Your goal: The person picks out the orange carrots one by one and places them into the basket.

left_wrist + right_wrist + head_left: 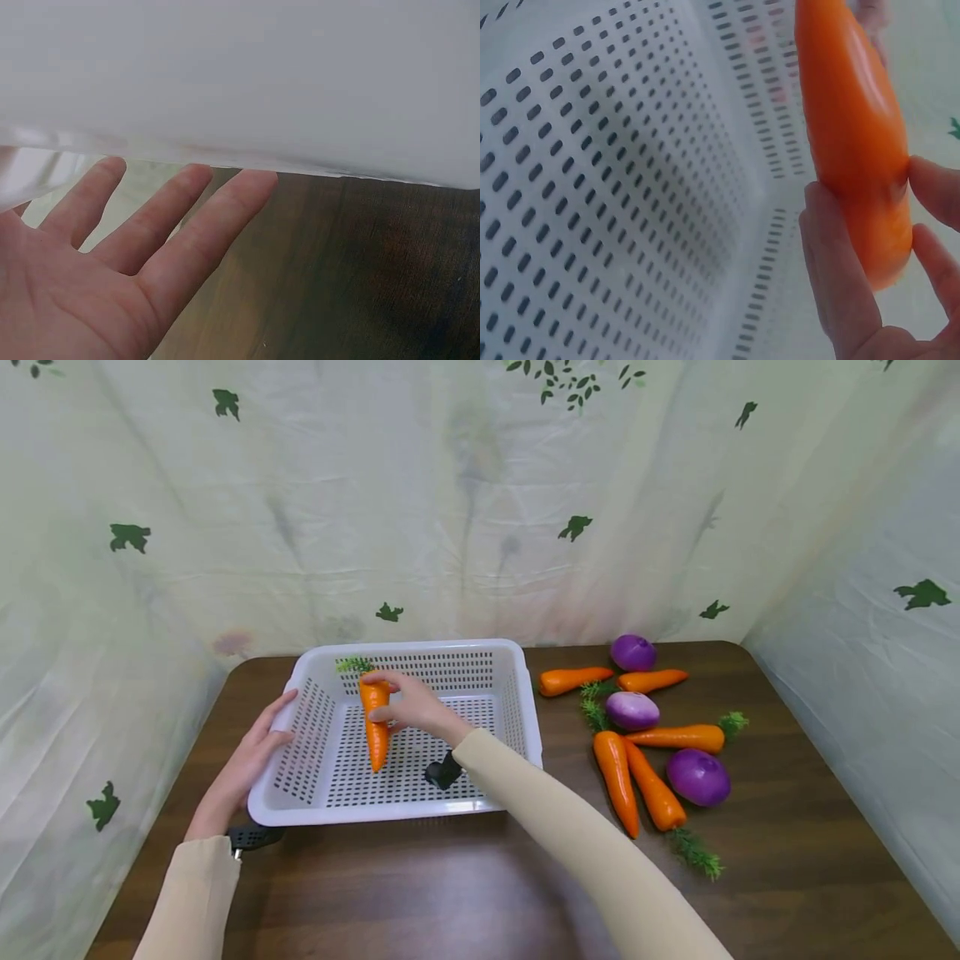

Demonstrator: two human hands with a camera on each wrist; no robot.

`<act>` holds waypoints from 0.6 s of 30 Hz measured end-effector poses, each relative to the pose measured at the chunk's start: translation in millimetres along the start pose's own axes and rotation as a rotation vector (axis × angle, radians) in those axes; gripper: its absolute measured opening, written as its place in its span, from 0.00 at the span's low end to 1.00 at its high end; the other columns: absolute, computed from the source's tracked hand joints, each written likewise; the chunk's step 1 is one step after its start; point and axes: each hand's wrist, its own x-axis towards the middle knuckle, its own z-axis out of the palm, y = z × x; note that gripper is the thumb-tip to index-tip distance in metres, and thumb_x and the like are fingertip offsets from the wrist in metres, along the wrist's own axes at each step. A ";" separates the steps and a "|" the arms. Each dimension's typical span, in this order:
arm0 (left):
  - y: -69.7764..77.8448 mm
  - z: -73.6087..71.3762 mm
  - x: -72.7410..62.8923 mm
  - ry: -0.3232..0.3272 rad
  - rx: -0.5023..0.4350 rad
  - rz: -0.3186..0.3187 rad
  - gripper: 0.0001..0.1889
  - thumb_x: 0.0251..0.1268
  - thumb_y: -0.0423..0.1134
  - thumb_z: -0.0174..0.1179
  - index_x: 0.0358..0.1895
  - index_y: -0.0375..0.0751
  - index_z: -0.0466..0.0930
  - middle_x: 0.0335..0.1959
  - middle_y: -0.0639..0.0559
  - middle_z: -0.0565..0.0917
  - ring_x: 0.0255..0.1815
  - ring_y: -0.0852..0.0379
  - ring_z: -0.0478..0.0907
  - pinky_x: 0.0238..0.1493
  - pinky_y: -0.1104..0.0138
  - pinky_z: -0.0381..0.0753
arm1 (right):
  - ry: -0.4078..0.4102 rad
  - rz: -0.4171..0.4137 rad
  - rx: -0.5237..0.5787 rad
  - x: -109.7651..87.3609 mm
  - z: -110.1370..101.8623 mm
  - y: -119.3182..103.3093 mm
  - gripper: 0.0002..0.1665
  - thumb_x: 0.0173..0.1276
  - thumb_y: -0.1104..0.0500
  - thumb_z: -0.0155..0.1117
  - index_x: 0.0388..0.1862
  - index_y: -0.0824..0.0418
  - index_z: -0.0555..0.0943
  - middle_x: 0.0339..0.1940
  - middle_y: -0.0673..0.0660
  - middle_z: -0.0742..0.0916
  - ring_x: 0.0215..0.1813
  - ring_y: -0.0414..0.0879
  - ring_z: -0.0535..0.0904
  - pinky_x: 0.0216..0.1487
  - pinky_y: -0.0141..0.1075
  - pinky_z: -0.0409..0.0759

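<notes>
A white plastic basket (531, 727) with slotted walls stands on the table. Inside its left half, an orange carrot (376, 739) with a feathery green top is gripped by my right hand (411, 703). In the right wrist view, fingers and thumb lie on opposite sides of the carrot (855, 127), above the slotted basket floor. Whether its tip touches the floor I cannot tell. At the basket's left side is my left hand (251, 760); the left wrist view shows its nearly straight fingers (217, 214) touching the edge of a white surface.
Right of the basket lie several carrots (617, 777), some with green tops, among three purple onion-like vegetables (699, 777). A patterned curtain (480, 568) hangs behind and along both sides of the brown table (420, 893).
</notes>
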 end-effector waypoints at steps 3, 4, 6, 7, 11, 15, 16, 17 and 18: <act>-0.5 0.2 0.6 -0.004 -0.012 0.002 0.32 0.77 0.37 0.38 0.77 0.60 0.38 0.70 0.29 0.49 0.51 0.40 0.73 0.37 0.48 0.82 | 0.003 0.022 -0.033 4.9 11.5 2.6 0.30 0.61 0.68 0.67 0.63 0.55 0.75 0.58 0.60 0.74 0.42 0.48 0.77 0.34 0.40 0.84; -0.6 -0.2 0.6 -0.005 -0.013 0.003 0.32 0.77 0.37 0.38 0.77 0.60 0.38 0.70 0.29 0.49 0.50 0.43 0.74 0.36 0.48 0.82 | 0.003 0.024 -0.040 6.8 15.5 3.6 0.30 0.61 0.68 0.68 0.63 0.55 0.75 0.57 0.59 0.75 0.41 0.47 0.77 0.34 0.41 0.84; -0.7 -0.4 0.9 -0.011 -0.021 0.010 0.32 0.77 0.37 0.39 0.77 0.60 0.38 0.70 0.28 0.49 0.48 0.50 0.76 0.36 0.48 0.82 | 0.005 0.025 -0.060 10.5 22.9 5.4 0.30 0.61 0.67 0.68 0.63 0.55 0.75 0.54 0.58 0.76 0.40 0.47 0.77 0.33 0.40 0.84; -0.6 -0.3 1.2 -0.013 -0.022 0.013 0.32 0.77 0.37 0.39 0.77 0.60 0.38 0.69 0.28 0.49 0.47 0.52 0.76 0.36 0.49 0.83 | 0.007 0.024 -0.071 12.5 26.4 6.3 0.30 0.60 0.67 0.69 0.62 0.56 0.75 0.53 0.57 0.76 0.40 0.46 0.76 0.33 0.40 0.84; -0.3 0.5 2.1 -0.014 -0.020 0.013 0.32 0.77 0.36 0.39 0.77 0.60 0.38 0.69 0.28 0.48 0.49 0.49 0.74 0.37 0.48 0.82 | 0.021 0.036 -0.129 18.9 38.0 9.8 0.30 0.60 0.67 0.70 0.62 0.56 0.75 0.48 0.55 0.78 0.38 0.44 0.76 0.31 0.37 0.84; 0.1 0.5 1.8 -0.007 -0.007 -0.013 0.32 0.77 0.38 0.39 0.77 0.62 0.37 0.70 0.28 0.47 0.53 0.34 0.70 0.37 0.47 0.82 | 0.035 0.065 -0.155 22.4 46.0 11.5 0.30 0.59 0.67 0.71 0.61 0.56 0.76 0.46 0.54 0.78 0.38 0.43 0.76 0.29 0.33 0.83; 0.1 0.2 1.6 -0.005 -0.003 -0.018 0.32 0.76 0.38 0.39 0.77 0.63 0.37 0.70 0.29 0.47 0.54 0.32 0.69 0.37 0.47 0.82 | 0.036 0.072 -0.157 23.1 47.4 11.7 0.30 0.59 0.67 0.71 0.61 0.56 0.75 0.46 0.54 0.78 0.38 0.43 0.76 0.29 0.32 0.82; 0.2 0.0 1.5 -0.004 0.001 -0.021 0.32 0.76 0.38 0.39 0.77 0.63 0.37 0.71 0.29 0.47 0.54 0.31 0.69 0.37 0.48 0.82 | 0.037 0.078 -0.161 23.8 48.6 11.9 0.31 0.59 0.67 0.71 0.61 0.56 0.75 0.46 0.54 0.78 0.38 0.43 0.76 0.29 0.31 0.82; 0.1 -0.1 1.6 -0.003 0.004 -0.022 0.32 0.76 0.38 0.39 0.77 0.63 0.37 0.71 0.29 0.47 0.54 0.32 0.69 0.37 0.48 0.82 | 0.037 0.084 -0.163 24.5 49.6 12.1 0.31 0.58 0.67 0.71 0.61 0.56 0.75 0.46 0.54 0.78 0.39 0.43 0.75 0.28 0.31 0.82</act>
